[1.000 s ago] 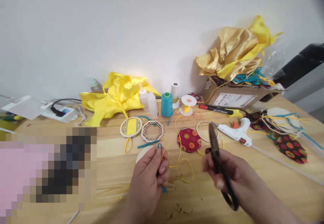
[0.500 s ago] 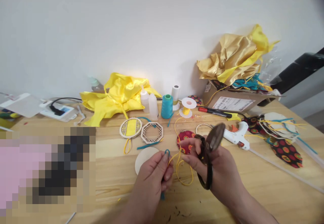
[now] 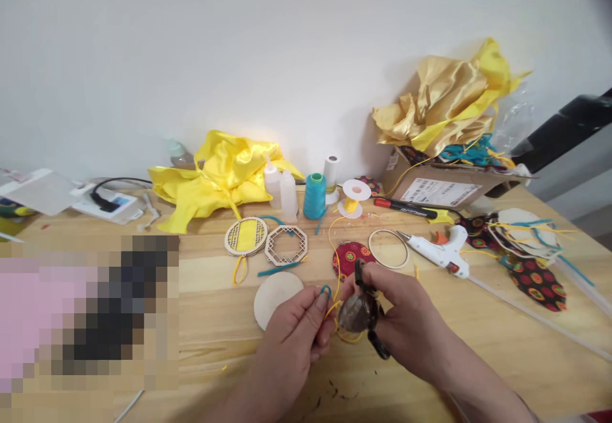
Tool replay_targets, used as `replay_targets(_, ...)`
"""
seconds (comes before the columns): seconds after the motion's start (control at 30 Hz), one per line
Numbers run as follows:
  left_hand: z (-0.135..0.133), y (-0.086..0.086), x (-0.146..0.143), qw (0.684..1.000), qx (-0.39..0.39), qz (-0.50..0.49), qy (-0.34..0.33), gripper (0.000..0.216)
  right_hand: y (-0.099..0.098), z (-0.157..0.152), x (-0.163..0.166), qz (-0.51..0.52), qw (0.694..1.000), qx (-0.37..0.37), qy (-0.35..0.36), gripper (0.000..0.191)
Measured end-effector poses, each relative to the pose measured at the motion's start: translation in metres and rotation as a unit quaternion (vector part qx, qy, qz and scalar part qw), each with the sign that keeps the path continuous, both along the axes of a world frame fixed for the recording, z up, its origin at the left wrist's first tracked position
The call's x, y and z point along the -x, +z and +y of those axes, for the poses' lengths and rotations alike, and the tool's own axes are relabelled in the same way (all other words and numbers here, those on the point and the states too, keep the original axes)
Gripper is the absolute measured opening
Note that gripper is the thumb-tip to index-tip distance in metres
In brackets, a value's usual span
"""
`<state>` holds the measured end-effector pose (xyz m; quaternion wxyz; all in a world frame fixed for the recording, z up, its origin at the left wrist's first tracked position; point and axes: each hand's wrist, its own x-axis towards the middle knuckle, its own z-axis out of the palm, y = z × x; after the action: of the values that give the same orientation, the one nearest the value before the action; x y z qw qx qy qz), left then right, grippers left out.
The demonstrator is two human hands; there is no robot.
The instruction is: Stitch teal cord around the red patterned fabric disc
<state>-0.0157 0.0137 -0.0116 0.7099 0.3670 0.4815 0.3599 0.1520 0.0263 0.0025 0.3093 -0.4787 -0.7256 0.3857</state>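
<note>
My left hand (image 3: 296, 333) is closed, pinching a small loop of teal cord (image 3: 326, 289) between thumb and finger. Yellow cord (image 3: 331, 309) runs out beside that loop toward the right hand. In my right hand (image 3: 406, 321) is a pair of dark-handled scissors (image 3: 352, 313), its blades turned left close to the yellow cord; whether they touch it I cannot tell. Behind the scissors lies a red patterned fabric disc (image 3: 351, 258). A pale round disc (image 3: 277, 295) is partly hidden by my left hand. The yellow cord leads back to a white spool (image 3: 354, 200).
A glue gun (image 3: 444, 251) and a wooden ring (image 3: 388, 249) lie at right. Two wooden lattice frames (image 3: 287, 245) sit at centre-left. Behind stand a teal thread cone (image 3: 314, 196), bottles (image 3: 289, 194), yellow satin (image 3: 220, 180) and a cardboard box (image 3: 430, 184).
The scissors have swung down and left, their blades now beside the yellow cord instead of pointing up. My left hand keeps its pinch on the teal loop.
</note>
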Motion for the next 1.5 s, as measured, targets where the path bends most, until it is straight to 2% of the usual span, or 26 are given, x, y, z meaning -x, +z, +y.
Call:
replay_targets(0.1,0.000,-0.001,0.001,1.000,-0.013,-0.005,0.000,0.032,-0.002,-0.001,0.001,0.007,1.000,0.013,-0.006,0.021)
replay_targets(0.23,0.001,-0.003,0.002,1.000,-0.026,0.011,-0.001,0.033,-0.002,0.001,0.004,0.068,0.994,0.058,-0.069,0.018)
replay_targets(0.43,0.003,-0.003,0.002,0.999,-0.045,0.022,-0.006,0.028,0.000,0.006,0.009,0.229,0.951,0.149,-0.147,0.024)
replay_targets(0.67,0.001,-0.006,0.001,0.999,-0.028,-0.008,0.028,0.023,-0.006,0.005,0.016,0.283,0.915,0.180,-0.222,0.030)
replay_targets(0.83,0.002,-0.007,0.001,0.999,-0.026,-0.001,0.023,0.024,-0.006,0.002,0.020,0.293,0.910,0.186,-0.226,0.028)
replay_targets(1.0,0.003,-0.007,0.001,0.998,-0.028,0.022,0.049,0.020,-0.007,-0.002,0.025,0.301,0.905,0.198,-0.226,0.034)
replay_targets(1.2,0.001,-0.008,0.002,0.997,-0.033,0.022,0.064,0.020,-0.013,-0.006,0.029,0.328,0.896,0.230,-0.193,0.034)
replay_targets(1.5,0.001,-0.012,0.004,0.994,-0.042,0.002,0.098,0.017,-0.011,-0.004,0.025,0.295,0.897,0.264,-0.197,0.032)
